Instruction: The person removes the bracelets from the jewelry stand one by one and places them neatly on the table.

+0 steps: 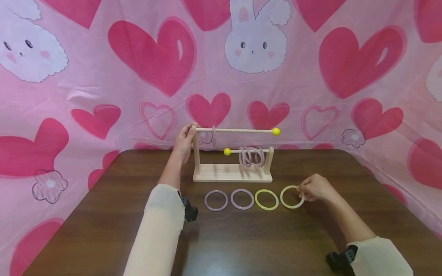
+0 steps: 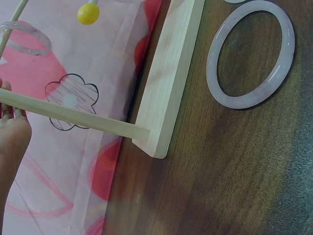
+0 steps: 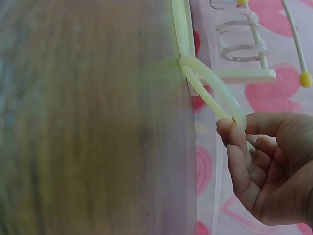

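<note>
The fingers [image 3: 237, 138] of your right hand [image 1: 317, 188] are pinched on the outer edge of the pale yellow ring [image 1: 291, 207], at the right end of the row on the counter [image 1: 241, 241]; whether it is fully lifted, you cannot tell. It should handle as light, stiff and slightly slippery, so a gentle thumb-and-fingertip hold on that rim suits it. Your right forearm [image 1: 349, 215] slants in from lower right, while your left hand [image 1: 182, 145], arm outstretched, grips the top of the wooden stand's [image 1: 233, 173] left post [image 1: 197, 155].
</note>
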`<state>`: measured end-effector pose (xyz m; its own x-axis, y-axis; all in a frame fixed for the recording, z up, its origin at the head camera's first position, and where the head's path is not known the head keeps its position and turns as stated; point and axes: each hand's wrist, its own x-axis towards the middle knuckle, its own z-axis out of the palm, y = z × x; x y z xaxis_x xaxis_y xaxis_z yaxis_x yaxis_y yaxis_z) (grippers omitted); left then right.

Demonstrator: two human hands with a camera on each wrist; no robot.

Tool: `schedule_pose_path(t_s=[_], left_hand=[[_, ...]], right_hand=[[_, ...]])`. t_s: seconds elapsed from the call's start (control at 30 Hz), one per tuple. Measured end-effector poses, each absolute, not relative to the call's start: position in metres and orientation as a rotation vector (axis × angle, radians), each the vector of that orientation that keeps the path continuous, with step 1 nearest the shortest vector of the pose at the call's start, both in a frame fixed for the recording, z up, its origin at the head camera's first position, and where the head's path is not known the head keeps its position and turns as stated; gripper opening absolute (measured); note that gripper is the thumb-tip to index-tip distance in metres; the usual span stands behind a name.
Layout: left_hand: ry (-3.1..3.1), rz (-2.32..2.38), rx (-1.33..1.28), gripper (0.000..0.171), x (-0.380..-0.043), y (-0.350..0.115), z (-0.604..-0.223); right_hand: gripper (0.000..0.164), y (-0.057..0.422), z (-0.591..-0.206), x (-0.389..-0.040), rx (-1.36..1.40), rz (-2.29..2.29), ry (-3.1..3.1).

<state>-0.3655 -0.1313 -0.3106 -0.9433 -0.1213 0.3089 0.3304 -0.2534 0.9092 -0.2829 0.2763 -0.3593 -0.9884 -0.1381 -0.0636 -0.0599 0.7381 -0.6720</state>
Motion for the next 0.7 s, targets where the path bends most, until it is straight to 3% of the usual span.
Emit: schedule_pose_path(t_s=[0.47, 0.7], left_hand=[[-1.720, -2.257, -0.243, 0.027, -0.3652, -0.1321, -0.3103], [-1.724, -2.264, -0.258, 0.019, -0.3648, -0.1319, -0.3099]], right_hand=[[0.020, 0.2760, -0.3573, -0.2871, -0.125, -1.004, 2.824], [0.020, 0.2766, -0.3584, -0.2896, -0.114, -0.913, 2.866]])
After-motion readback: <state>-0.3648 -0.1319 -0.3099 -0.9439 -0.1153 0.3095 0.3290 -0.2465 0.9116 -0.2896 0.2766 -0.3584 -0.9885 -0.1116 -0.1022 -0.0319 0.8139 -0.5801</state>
